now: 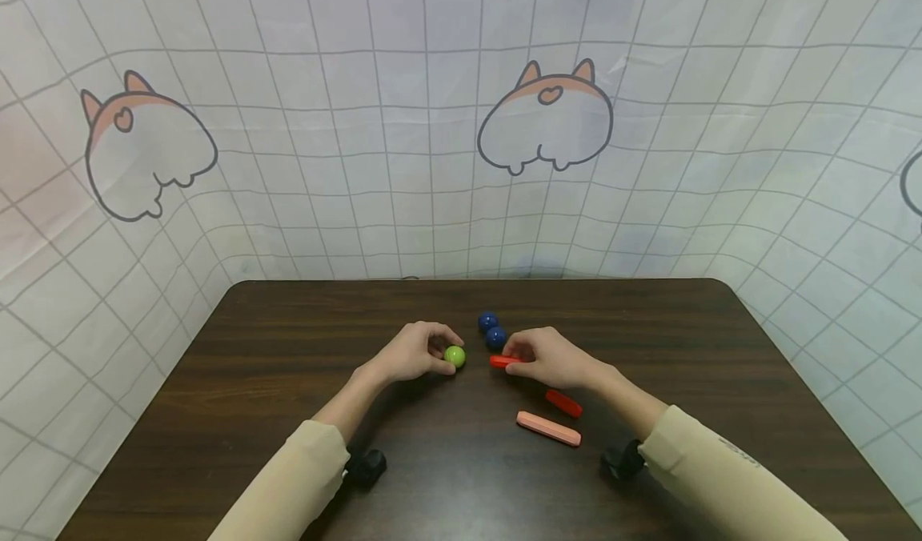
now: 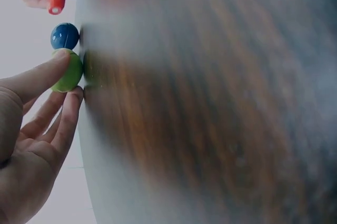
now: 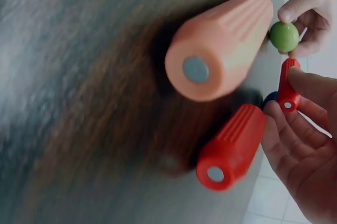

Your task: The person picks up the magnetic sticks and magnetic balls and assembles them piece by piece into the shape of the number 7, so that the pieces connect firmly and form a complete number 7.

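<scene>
Between the thumb and fingers of my left hand point(image 1: 412, 353) is a glossy green ball point(image 1: 454, 356), low at the tabletop. The left wrist view shows the thumb on one side of this ball point(image 2: 69, 74) and fingers on the other. My right hand point(image 1: 553, 358) pinches a short red ribbed rod point(image 1: 500, 361), which has a pale round disc at its end in the right wrist view. The rod's near end points toward the green ball, with a gap between them. Just beyond both hands are two dark blue balls point(image 1: 495, 338), side by side and seemingly touching.
Nearer me, below the right hand, lie a second red rod point(image 1: 563, 403) and a longer peach-coloured rod point(image 1: 549, 429), both with grey end discs. The dark wooden table point(image 1: 288, 325) meets a white grid-patterned cloth point(image 1: 346, 165) at its back and sides.
</scene>
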Motion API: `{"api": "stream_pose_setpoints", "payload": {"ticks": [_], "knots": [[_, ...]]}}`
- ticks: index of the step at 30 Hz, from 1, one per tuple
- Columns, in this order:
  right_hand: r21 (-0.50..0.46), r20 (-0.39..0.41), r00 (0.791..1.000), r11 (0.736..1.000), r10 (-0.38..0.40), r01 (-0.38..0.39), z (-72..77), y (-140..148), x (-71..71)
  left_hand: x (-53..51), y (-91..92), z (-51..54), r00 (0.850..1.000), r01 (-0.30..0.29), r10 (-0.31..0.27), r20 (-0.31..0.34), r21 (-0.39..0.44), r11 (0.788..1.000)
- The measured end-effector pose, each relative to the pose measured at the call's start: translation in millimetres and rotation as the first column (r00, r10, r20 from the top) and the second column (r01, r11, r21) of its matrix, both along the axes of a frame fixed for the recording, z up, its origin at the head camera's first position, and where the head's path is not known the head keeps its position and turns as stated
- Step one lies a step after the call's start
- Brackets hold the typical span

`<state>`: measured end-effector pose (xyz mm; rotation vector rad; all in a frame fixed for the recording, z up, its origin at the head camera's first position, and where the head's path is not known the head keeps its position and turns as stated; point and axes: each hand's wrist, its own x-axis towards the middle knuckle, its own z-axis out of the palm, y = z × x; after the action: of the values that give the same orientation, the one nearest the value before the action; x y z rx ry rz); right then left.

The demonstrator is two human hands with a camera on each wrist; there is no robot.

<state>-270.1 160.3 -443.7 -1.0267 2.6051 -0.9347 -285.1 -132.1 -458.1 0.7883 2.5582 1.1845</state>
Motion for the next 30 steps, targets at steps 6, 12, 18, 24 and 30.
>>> {"api": "stream_pose_setpoints", "payload": {"ticks": [6, 12, 18, 24, 30], "knots": [[-0.026, -0.013, 1.000, 1.000, -0.015, 0.015, -5.3, -8, -2.3, 0.5, 3.2, 0.0, 1.000, -0.007, 0.007, -0.005, -0.008, 1.000], [-0.024, -0.019, 0.999, 0.999, -0.038, 0.038, -7.3, -14, -2.0, -0.9, 5.9, -2.0, 1.000, -0.011, 0.011, -0.013, 0.002, 1.000], [-0.026, -0.020, 0.998, 0.998, -0.059, 0.058, -5.7, -20, -1.3, -0.4, 8.1, -1.2, 0.999, -0.040, 0.040, 0.008, -0.004, 0.999], [-0.027, -0.008, 0.997, 0.996, -0.083, 0.082, -6.9, -23, -2.7, 0.3, 9.1, -0.7, 0.998, -0.055, 0.055, 0.027, 0.005, 0.998], [-0.039, -0.005, 0.995, 0.995, -0.098, 0.097, -8.8, -25, -4.1, 0.6, 10.6, -1.4, 0.998, -0.057, 0.056, 0.043, 0.020, 0.998]]}}
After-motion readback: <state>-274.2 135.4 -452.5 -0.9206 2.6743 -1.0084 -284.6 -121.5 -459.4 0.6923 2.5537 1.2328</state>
